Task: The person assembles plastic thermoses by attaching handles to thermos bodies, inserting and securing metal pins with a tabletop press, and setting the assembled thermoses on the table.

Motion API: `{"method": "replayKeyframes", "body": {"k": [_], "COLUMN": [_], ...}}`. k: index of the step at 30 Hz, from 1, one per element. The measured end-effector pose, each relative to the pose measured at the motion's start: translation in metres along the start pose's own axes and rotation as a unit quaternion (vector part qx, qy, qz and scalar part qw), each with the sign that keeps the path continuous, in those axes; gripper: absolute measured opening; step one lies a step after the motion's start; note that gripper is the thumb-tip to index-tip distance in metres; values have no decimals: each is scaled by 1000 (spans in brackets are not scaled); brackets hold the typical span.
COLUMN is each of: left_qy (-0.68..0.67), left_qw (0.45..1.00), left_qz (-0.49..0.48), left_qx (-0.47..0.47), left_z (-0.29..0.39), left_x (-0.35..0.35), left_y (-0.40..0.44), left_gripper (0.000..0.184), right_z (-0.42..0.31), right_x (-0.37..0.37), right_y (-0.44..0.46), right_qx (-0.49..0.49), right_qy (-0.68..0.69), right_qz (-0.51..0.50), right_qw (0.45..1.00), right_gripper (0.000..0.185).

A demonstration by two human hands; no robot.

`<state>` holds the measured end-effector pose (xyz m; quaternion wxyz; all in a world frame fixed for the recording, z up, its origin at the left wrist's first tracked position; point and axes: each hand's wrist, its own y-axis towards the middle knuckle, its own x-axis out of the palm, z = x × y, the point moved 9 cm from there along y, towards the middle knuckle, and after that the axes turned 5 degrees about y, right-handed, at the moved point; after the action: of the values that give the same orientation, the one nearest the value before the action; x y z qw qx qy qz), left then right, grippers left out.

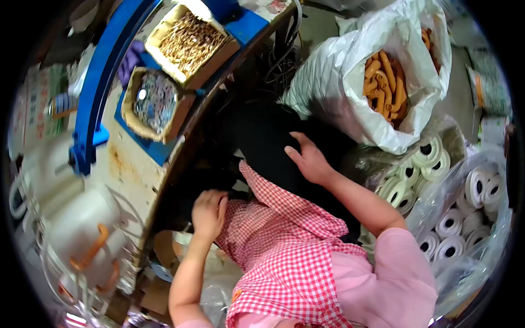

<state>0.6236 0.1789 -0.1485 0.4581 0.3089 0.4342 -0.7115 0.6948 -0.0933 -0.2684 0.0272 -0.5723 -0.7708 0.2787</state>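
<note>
My left hand point(209, 215) rests at the edge of the red-and-white checked apron point(284, 262), near the worktable's edge; its thumb shows and its fingers lie bent over, with no object visible in it. Over the dark trousers point(262, 134) my right hand point(310, 158) is spread, thumb and fingers apart, holding nothing. On the worktable point(123, 164), a box of small brass-coloured parts point(191, 41) stands beside a box of small silvery parts point(156, 101).
A white sack point(328, 76) holds orange curved parts point(385, 87). Bags of pale green rings point(394, 191) and white spools point(449, 222) lie at the right. A blue curved arm point(93, 82) rises over the table; white containers with orange handles point(82, 213) stand at the left.
</note>
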Motion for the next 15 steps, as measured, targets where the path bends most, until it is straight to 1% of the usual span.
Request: {"method": "replayKeyframes", "body": {"k": [1,2,3,4,5,6,7,9,10,12,13,14,15], "left_qy": [-70,-227,-341,-439,-482,-494,-485,-454,-452,-361,-359,-188,-103], "left_qw": [997,965,921,869,834,821,819,840,843,873,874,955,978], "left_qz": [-12,-37,-72,-91,-103,-109,-114,-96,-104,-169,-168,-144,-128], "left_qx": [-42,-128,-172,-211,-246,-264,-285,-282,-272,-282,-282,-181,-127], "left_z": [-20,-52,-61,-74,-84,-84,-91,-104,-122,-172,-190,-195,-210], "left_x": [22,57,80,110,134,149,171,217,255,354,385,402,438], "left_y": [21,36,56,68,79,96,112,149,172,212,230,260,292], "left_gripper": [21,29,36,36,34,34,33,34,34,37,37,43,46], "right_z": [-11,-25,-36,-55,-70,-76,-81,-62,-54,-31,-22,-15,-5], "right_x": [-8,-14,-20,-25,-29,-30,-38,-39,-44,-55,-60,-64,-70], "right_y": [2,-1,-2,0,1,2,-1,-5,-16,-26,-29,-30,-29], "right_qx": [-28,-50,-35,-53,-69,-61,-50,74,29,61,71,68,60], "right_qy": [-36,-72,-63,-84,-103,-141,-136,-200,-182,-125,-97,-83,-73], "right_qz": [27,52,68,80,94,106,122,78,120,119,116,112,107], "right_qw": [999,995,995,992,988,982,982,974,975,983,986,988,990], "right_gripper": [57,62,62,65,68,75,75,80,83,85,86,87,88]}}
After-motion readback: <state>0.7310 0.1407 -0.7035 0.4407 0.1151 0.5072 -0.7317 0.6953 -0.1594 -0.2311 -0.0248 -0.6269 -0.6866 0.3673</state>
